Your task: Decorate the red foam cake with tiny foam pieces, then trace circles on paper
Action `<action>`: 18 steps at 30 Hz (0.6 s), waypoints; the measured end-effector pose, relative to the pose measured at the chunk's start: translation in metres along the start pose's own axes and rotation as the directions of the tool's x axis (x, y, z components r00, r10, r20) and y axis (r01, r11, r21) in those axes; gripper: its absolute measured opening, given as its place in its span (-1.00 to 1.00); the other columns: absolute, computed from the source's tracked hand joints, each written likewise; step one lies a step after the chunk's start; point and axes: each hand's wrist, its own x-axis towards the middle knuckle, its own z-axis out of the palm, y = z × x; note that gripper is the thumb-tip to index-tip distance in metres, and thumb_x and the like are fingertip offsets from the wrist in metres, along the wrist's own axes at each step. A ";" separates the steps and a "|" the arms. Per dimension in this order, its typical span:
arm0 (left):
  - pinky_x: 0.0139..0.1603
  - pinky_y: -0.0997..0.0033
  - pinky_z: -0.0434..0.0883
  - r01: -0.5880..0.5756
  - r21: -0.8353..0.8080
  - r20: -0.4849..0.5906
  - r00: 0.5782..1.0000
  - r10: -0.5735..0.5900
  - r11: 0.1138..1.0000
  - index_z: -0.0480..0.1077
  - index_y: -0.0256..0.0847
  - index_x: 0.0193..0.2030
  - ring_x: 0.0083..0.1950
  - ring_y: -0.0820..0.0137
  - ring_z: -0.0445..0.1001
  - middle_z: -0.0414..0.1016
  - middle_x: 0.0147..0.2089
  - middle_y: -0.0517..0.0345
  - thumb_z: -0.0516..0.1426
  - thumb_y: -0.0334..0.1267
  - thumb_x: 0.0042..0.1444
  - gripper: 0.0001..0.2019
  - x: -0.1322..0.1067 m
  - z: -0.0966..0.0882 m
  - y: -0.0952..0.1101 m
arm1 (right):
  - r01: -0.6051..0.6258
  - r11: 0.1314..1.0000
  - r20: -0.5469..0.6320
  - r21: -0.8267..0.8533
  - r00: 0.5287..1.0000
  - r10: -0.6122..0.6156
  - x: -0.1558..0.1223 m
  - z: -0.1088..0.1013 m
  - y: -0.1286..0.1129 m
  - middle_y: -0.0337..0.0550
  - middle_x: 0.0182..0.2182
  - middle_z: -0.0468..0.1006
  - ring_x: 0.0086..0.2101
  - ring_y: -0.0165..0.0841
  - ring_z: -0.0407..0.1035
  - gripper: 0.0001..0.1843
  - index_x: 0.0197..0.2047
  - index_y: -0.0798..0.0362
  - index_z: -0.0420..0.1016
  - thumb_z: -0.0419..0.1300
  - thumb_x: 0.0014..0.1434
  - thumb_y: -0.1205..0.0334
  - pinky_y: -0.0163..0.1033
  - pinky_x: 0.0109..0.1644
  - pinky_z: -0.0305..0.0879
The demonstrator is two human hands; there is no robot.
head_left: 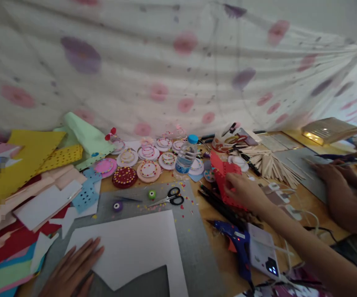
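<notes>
Sheet: the white sheet (135, 243) lies flat on the near side of the bottle (186, 156), towards its left, with a large notch cut into its near edge.
Feel: probably light and limp to half-stiff, easy to slide; paper, foam or felt, I cannot tell which. It would likely crease or tear first at the narrow strip beside the notch.
Hold: best taken by the broad far part, palm flat or edge lightly pinched, sparing the strip.
Left hand: the left hand (70, 270) lies spread on the sheet's left end, fingers slightly apart, well to the near left of the bottle.
Right hand: the right hand (240, 189) is at the red piece (218, 173), just right of the bottle, fingers curled; whether they pinch it I cannot tell.
Red piece: looks thin, soft and light; its raised upper edge seems the handiest grip.
Scissors: the scissors (167, 199) lie just nearer than the bottle.
Mat: a grey mat (193, 235) reaches from near the bottle to beneath the sheet.
Glue gun: the blue glue gun (242, 243) lies to the near right of the bottle.
Discs: decorated discs (149, 170) crowd left of the bottle.
Surface: a wooden surface (229, 272) carries everything, the bottle included.
Room: a spotted curtain (129, 74) hangs behind the bottle; a co-worker's hands (329, 177) are far to its right.
</notes>
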 end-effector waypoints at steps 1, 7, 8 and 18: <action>0.31 0.30 0.34 0.018 -0.013 0.000 1.000 -0.018 1.000 0.07 0.14 0.45 0.32 0.29 0.39 0.32 0.39 0.23 0.10 -0.23 0.22 -0.34 0.001 -0.002 0.004 | 0.045 0.999 0.031 -0.004 0.999 -0.045 -0.003 0.002 -0.011 -0.01 -0.23 0.59 -0.19 -0.22 0.49 -0.80 -0.25 0.05 0.42 0.01 0.31 0.21 -0.24 -0.19 0.24; 0.46 0.10 0.09 0.154 -0.093 -0.016 0.988 -0.156 0.984 0.17 0.06 0.41 0.43 0.28 0.23 0.26 0.43 0.19 0.02 -0.26 0.30 -0.46 0.001 -0.004 0.023 | -0.012 0.998 0.228 -0.064 0.973 0.026 -0.005 0.029 -0.047 0.15 -0.26 0.61 -0.25 -0.06 0.56 -0.75 -0.19 0.17 0.52 0.07 0.33 0.21 -0.12 -0.29 0.36; 0.46 0.09 0.09 0.149 -0.087 -0.006 0.989 -0.150 0.985 0.15 0.05 0.42 0.44 0.28 0.21 0.24 0.44 0.18 0.02 -0.27 0.30 -0.46 0.001 -0.004 0.023 | -0.054 0.996 0.248 -0.075 0.966 0.071 0.000 0.034 -0.046 0.18 -0.28 0.61 -0.27 -0.06 0.56 -0.73 -0.16 0.21 0.52 0.04 0.35 0.23 -0.09 -0.29 0.38; 0.42 -0.04 0.19 0.126 -0.138 0.078 0.990 -0.116 0.982 0.15 0.02 0.42 0.45 0.22 0.20 0.20 0.45 0.10 0.01 -0.30 0.34 -0.48 -0.002 -0.011 0.021 | -0.043 0.979 0.161 0.200 0.987 0.010 0.038 0.015 -0.034 -0.23 -0.43 0.49 -0.41 -0.41 0.42 -0.78 -0.34 0.11 0.46 0.25 0.28 0.15 -0.27 -0.30 0.35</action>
